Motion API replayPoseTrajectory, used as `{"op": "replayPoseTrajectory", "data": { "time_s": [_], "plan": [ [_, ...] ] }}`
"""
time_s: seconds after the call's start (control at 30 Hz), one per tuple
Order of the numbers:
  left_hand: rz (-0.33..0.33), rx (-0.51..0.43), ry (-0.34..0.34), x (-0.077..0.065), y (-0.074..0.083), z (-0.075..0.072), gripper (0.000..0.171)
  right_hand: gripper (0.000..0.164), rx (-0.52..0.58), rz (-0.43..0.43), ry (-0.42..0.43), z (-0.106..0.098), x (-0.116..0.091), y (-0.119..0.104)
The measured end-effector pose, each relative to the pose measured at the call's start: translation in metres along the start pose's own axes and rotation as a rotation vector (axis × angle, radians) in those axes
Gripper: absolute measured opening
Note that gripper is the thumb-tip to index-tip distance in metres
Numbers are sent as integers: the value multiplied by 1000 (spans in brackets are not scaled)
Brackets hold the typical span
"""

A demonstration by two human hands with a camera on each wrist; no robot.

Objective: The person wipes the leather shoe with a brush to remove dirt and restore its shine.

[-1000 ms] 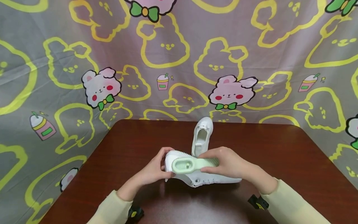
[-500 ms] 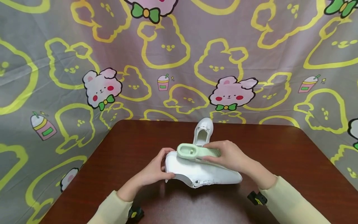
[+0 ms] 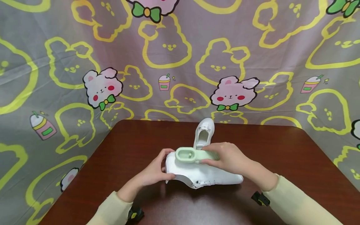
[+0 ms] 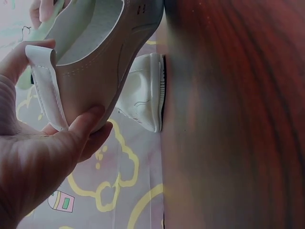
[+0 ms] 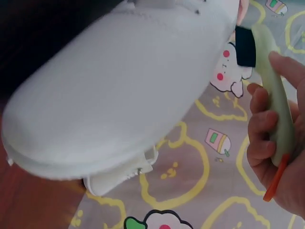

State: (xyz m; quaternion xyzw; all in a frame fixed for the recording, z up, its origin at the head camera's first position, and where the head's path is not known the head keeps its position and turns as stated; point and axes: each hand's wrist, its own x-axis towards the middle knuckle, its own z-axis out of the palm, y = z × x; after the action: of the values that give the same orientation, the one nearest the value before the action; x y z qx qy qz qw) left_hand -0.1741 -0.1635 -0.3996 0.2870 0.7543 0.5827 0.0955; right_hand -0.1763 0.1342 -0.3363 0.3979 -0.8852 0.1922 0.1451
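Observation:
My left hand (image 3: pixel 156 167) grips the heel of a white sneaker (image 3: pixel 202 175), which lies tipped on its side with its toe to the right and its opening toward me. Fingers and thumb wrap the heel in the left wrist view (image 4: pixel 76 114). My right hand (image 3: pixel 227 157) holds a pale green shoe brush (image 3: pixel 185 155) by its handle. Its head overlaps the sneaker's upper edge, near the sole, in the head view. Dark bristles (image 5: pixel 245 46) and an orange loop (image 5: pixel 276 179) on the brush show in the right wrist view, where the bristles face the shoe.
A second white sneaker (image 3: pixel 204 131) stands upright behind the first, toe pointing away. Both are on a dark red-brown wooden table (image 3: pixel 146 134). A grey curtain (image 3: pixel 180 72) with cartoon bears hangs along the table's back and sides.
The brush first moved up from the shoe's side to its sole edge, then slightly left and down. The left hand and the held sneaker stay nearly still.

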Motion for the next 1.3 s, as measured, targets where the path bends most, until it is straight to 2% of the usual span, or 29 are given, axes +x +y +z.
{"op": "replayPoseTrajectory", "data": {
  "time_s": [0.07, 0.13, 0.27, 0.37, 0.43, 0.57, 0.63, 0.7, 0.77, 0.97, 1.03, 1.1, 1.3],
  "plan": [
    [-5, -2, 3, -1, 0, 0, 78, 35, -14, 13, 29, -1, 0, 0],
    [-2, 4, 1, -1, 1, 0, 78, 34, 26, 6, 22, -2, 0, -1],
    [14, 18, -5, 0, 3, 0, 79, 33, 152, -53, -85, -2, 0, -5],
    [21, 17, -12, 1, 3, 0, 80, 33, 166, -72, -145, -2, 0, -6],
    [15, 14, -13, 2, 3, 0, 80, 33, 150, -39, -149, -2, 2, -3],
    [-16, 17, -10, 1, 4, 0, 78, 33, 128, 81, -106, -4, 5, 11],
    [-30, 20, -7, 1, 4, 0, 78, 34, 140, 140, -83, -5, 5, 16],
    [-30, 22, -7, 0, 4, 0, 78, 33, 154, 163, -69, -5, 4, 18],
    [-20, 18, -1, 0, 3, 1, 78, 33, 165, 150, -72, -4, 4, 15],
    [29, 11, 42, 1, 5, 3, 79, 33, 108, -6, -103, -5, 8, -5],
    [39, 18, 51, 1, 6, 4, 81, 32, 91, -25, -105, -7, 11, -9],
    [40, 28, 57, 1, 8, 5, 82, 31, 86, -4, -99, -8, 13, -9],
    [20, 47, 65, 0, 8, 6, 82, 30, 80, 151, -25, -11, 20, -1]
  ]
}}
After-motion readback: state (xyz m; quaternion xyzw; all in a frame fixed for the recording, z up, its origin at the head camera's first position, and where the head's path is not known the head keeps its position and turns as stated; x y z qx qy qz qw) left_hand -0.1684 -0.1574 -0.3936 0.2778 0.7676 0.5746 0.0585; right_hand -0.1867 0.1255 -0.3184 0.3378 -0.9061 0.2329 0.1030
